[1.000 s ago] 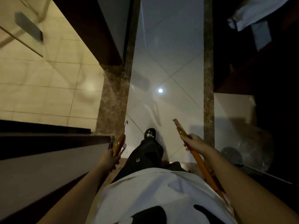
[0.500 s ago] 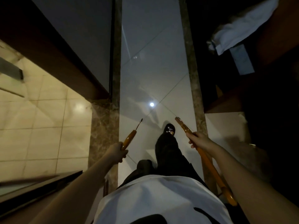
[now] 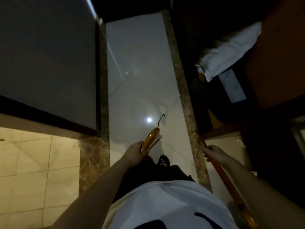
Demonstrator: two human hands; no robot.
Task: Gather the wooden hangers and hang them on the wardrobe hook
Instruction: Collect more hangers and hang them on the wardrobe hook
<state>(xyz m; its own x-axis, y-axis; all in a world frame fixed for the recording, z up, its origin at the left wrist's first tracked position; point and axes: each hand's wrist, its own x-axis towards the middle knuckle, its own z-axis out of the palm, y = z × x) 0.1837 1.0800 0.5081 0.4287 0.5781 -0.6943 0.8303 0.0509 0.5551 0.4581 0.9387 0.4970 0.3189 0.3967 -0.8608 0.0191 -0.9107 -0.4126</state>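
Wooden hanger (image 3: 149, 140) lengthwise ahead, hook (image 3: 161, 120) foremost

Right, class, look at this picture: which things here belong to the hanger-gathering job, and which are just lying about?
Belongs to the job:
left hand, gripping the left hanger
right hand, gripping the right hanger

Just lying about:
white cloth, upper right
tiled floor
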